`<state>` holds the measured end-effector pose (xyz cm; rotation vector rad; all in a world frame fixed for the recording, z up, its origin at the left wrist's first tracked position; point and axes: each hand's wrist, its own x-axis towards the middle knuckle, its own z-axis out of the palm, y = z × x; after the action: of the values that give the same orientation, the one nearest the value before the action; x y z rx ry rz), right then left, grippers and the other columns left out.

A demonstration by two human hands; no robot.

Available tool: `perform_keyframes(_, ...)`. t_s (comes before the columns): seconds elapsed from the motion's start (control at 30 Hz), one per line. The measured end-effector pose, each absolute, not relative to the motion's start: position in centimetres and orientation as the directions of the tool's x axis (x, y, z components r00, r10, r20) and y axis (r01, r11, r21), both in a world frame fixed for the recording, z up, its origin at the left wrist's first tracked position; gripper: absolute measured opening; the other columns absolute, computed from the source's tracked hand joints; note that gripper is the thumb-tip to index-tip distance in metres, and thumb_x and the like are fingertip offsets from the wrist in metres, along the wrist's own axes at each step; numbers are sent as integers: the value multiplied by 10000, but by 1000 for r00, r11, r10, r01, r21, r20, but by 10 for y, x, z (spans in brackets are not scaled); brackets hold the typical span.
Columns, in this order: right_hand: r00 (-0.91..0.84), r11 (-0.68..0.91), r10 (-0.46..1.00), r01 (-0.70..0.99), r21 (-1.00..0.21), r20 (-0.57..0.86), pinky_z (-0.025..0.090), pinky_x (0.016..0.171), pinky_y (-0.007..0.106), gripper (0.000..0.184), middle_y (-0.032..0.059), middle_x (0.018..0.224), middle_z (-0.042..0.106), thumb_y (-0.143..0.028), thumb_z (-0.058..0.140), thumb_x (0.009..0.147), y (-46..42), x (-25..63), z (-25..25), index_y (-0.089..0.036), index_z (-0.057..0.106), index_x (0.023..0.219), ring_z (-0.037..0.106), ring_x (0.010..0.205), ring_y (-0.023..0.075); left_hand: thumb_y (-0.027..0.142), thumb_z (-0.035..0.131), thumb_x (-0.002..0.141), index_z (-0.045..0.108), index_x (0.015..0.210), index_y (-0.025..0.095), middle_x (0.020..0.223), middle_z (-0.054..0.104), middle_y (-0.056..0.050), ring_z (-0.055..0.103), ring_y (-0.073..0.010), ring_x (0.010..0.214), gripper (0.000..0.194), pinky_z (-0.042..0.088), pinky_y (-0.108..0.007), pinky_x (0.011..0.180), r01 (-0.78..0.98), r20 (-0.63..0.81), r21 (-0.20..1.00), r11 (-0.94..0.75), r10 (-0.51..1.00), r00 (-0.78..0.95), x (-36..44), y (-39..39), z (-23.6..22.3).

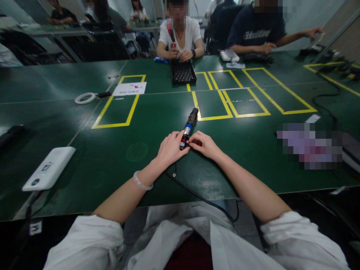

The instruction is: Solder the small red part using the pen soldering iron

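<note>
An electric screwdriver (188, 128) lies slanted on the green table, its thin bit pointing away from me. Its housing looks partly uncovered, with a silver and blue section and small red parts showing. My left hand (169, 150) rests along its near left side, thumb and fingers closed around the rear end. From the right, my right hand (207, 144) pinches at the same rear end. Whatever small part its fingertips grip is too hidden to name. A black cable (197, 195) with a small ring terminal (174, 175) runs below my hands and over the table's front edge.
A white power strip-like box (50, 168) lies at left, beside a coiled white cable (85, 98) and a paper sheet (129, 88). Yellow tape outlines (216, 117) mark the table (107, 157). Opposite, a person (181, 37) works behind a black tray (183, 80). A blurred purple item (309, 146) lies right.
</note>
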<state>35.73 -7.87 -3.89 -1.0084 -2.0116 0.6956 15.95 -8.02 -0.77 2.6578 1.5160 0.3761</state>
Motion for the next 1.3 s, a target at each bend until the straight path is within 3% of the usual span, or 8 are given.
perform_keyframes(0.67, -294, 459, 885, 411, -787, 362, 414, 643, 248, 30, 1, 783, 567, -168, 655, 835, -75, 354, -43, -178, 631, 818, 533, 666, 125, 484, 533, 917, 451, 1411, 162, 1159, 546, -144, 553, -292, 1037, 595, 433, -383, 877, 875, 175, 41, -482, 866, 469, 172, -82, -3)
perform_keyframes(1.03, -312, 433, 893, 396, -810, 325, 424, 657, 251, 111, 19, 831, 614, -268, 593, 908, -80, 359, -37, -176, 653, 907, 529, 672, 124, 476, 506, 945, 358, 1508, 248, 1232, 503, -130, 519, -273, 1057, 625, 467, -368, 866, 875, 159, 87, -477, 873, 460, 154, -74, -2)
perform_keyframes(1.3, -324, 422, 896, 404, -811, 305, 403, 648, 245, 134, 12, 781, 603, -270, 579, 912, -80, 361, -36, -166, 658, 883, 507, 658, 120, 528, 454, 938, 367, 1513, 248, 1266, 490, -164, 532, -324, 1097, 645, 484, -427, 883, 955, 106, 92, -283, 956, 274, 98, -39, 0)
